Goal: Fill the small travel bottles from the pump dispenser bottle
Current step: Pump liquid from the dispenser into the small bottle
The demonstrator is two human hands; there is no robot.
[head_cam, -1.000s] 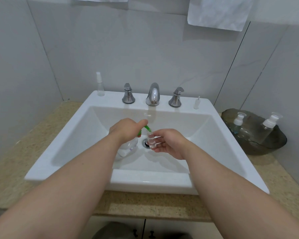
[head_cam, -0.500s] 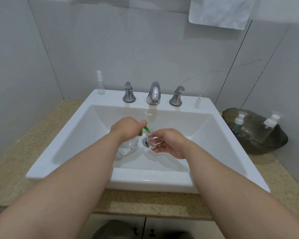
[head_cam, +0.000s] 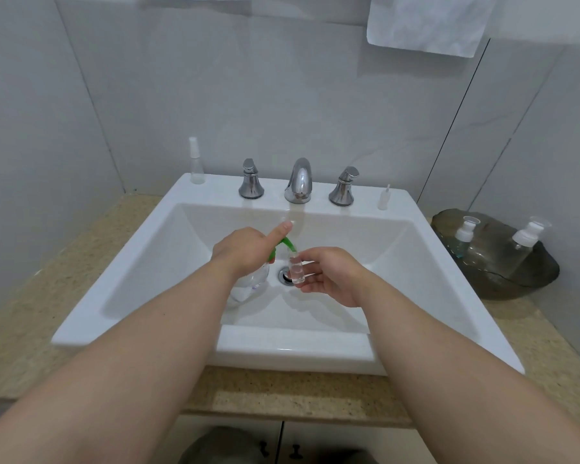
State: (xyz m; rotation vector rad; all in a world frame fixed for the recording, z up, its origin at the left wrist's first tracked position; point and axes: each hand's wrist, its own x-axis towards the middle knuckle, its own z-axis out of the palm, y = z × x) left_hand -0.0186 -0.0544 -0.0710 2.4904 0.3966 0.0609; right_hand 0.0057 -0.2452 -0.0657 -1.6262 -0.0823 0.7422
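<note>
left hand (head_cam: 245,251): curled round pump dispenser bottle (head_cam: 248,286), index finger lifted
right hand (head_cam: 332,276): pinching small travel bottle (head_cam: 296,271), upright, 3 o'clock of dispenser
place: over sink (head_cam: 295,349)

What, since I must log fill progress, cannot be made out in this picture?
Head view:
- Clear pump dispenser bottle with green spout: pump head and neck mostly hidden under the left hand.
- Small clear travel bottle, pinched by the right hand: liquid level too small and transparent to read.
- White-capped bottles in dark glass bowl: levels obscured by tinted wall.
</note>
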